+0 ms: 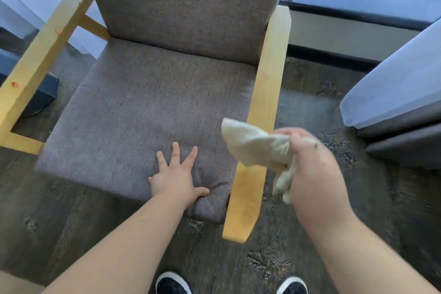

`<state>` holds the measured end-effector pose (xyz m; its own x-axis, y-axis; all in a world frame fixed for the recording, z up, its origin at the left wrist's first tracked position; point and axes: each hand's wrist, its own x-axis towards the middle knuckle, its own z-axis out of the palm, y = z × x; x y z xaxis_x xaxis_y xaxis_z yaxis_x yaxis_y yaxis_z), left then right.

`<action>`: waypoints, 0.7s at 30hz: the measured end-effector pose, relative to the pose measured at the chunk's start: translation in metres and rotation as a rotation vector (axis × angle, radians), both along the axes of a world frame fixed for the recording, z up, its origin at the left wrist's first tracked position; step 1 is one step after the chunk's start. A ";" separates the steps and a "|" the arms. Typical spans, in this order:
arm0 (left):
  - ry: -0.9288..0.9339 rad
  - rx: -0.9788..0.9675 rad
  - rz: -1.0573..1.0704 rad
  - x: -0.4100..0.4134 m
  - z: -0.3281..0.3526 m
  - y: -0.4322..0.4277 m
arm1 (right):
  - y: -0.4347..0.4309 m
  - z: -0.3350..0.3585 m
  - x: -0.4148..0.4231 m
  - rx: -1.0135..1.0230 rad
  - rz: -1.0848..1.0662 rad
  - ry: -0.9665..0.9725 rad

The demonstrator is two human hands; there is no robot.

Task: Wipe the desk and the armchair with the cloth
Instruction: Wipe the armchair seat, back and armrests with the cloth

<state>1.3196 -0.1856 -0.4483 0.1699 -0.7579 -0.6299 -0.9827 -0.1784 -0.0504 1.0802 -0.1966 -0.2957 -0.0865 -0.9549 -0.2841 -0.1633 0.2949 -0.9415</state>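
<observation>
While I hold the crumpled pale-yellow cloth (257, 148) bunched in my right hand (315, 169), that grip is closed tight around it, and the cloth hangs in the air just above the right pale wooden armrest (267, 79), not touching any surface. My left hand (177, 175) lies flat with fingers spread on the front edge of the grey-brown fabric seat cushion (143, 114) of the wooden-framed armchair (186, 7), holding nothing. I judge the armchair wiping as under way or about to start; no counter shows here, so I cannot tell whether that part is done. No containers are in view. Dark wood-grain floor (310, 246) surrounds the armchair.
</observation>
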 end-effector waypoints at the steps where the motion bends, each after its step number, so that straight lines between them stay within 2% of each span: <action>1: 0.000 0.006 -0.002 0.000 -0.001 0.000 | -0.025 0.000 0.003 -0.030 -0.030 0.021; 3: -0.004 0.014 -0.005 0.000 -0.003 -0.002 | -0.077 -0.005 0.009 -0.119 -0.084 0.094; 5: -0.006 0.019 -0.003 0.000 -0.005 -0.003 | -0.120 -0.016 0.013 -0.207 -0.042 0.231; 8: -0.002 0.015 -0.007 0.000 -0.007 -0.003 | -0.155 -0.044 0.014 -0.234 0.221 0.451; 11: 0.005 0.023 -0.006 0.001 -0.009 -0.003 | -0.147 -0.069 0.015 -0.263 0.461 0.641; 21: -0.003 0.042 -0.008 0.000 -0.007 -0.004 | 0.042 -0.069 0.016 -0.346 0.708 0.430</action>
<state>1.3198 -0.1898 -0.4557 0.1657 -0.7320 -0.6609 -0.9839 -0.1681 -0.0605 1.0965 -0.1548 -0.3645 0.5224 -0.8513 -0.0492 -0.5579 -0.2976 -0.7747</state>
